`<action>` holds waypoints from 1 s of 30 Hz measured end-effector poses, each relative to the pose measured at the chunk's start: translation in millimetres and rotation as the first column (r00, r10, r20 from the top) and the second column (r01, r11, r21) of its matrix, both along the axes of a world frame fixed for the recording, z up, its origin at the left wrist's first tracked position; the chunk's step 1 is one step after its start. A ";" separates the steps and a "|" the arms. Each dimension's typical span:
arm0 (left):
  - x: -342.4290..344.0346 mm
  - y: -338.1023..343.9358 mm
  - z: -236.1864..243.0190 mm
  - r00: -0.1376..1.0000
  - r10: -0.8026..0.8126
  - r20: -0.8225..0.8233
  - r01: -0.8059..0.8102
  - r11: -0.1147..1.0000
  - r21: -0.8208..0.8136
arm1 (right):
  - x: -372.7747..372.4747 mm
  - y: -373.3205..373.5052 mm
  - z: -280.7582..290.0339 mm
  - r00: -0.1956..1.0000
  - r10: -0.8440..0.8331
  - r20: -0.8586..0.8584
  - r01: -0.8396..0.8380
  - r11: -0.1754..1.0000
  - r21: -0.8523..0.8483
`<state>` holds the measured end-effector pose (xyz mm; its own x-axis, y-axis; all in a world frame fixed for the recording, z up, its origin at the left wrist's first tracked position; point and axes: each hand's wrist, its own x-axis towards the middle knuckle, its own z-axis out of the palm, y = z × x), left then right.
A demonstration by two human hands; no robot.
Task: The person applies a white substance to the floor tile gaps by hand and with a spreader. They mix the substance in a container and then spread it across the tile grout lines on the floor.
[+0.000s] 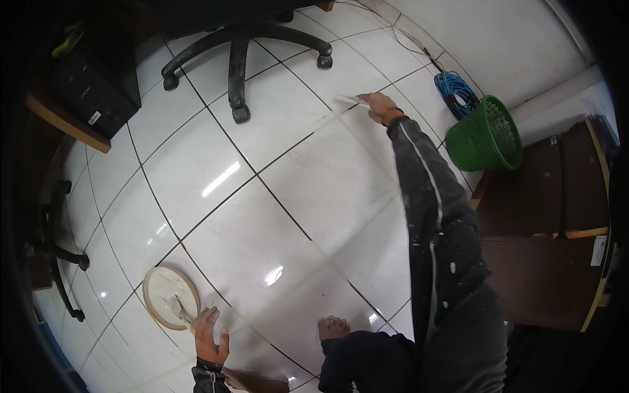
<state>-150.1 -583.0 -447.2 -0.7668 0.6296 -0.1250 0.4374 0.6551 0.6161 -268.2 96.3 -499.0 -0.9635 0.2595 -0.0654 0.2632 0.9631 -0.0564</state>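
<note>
The white tiled floor [275, 164] fills the view, its dark joints running in diagonals, and the person crouches low on it so both arms can reach the surface, a bare foot [333, 326] planted near the lower edge. An office chair base [239, 52] stands at the top, well apart from the work, and a green basket [488, 134] sits by the wall at right with a coil of blue cable [452, 85] just behind it. Near the lower left lies a round pan [170, 297] of white paste, flat on the floor and close to the left hand [209, 337], which rests beside its rim with fingers spread and holding nothing; a small trowel [179, 308] lies in the pan. The right hand [380, 108] is stretched far forward, fingers closed on a thin flat scraper [348, 100] pressed to a tile joint. Its long axis lies roughly along that joint, tip pointing left and away from the person.
</note>
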 end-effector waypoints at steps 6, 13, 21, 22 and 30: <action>5.4 -18.2 4.8 1.000 -0.024 -0.008 0.024 0.999 -0.028 | -41.2 -7.6 -9.0 0.926 -0.285 0.247 0.296 0.955 -0.007; 2.0 14.9 -18.1 0.999 -0.022 -0.039 0.024 0.999 0.043 | -50.7 -87.5 -10.2 0.982 0.147 0.115 -0.137 0.986 -0.090; -5.5 5.5 -18.3 0.998 0.003 -0.063 0.000 0.998 0.057 | 49.1 -93.0 -11.9 0.717 0.664 0.210 -0.690 0.718 0.087; -4.7 2.5 -20.5 0.998 0.010 -0.069 -0.007 0.999 0.046 | 51.2 -88.3 -14.2 0.720 0.661 0.210 -0.687 0.721 0.086; -1.9 15.5 -40.6 0.998 -0.026 -0.058 0.027 0.999 0.020 | 23.3 -120.2 -67.5 0.914 0.362 -0.182 -0.363 0.931 0.031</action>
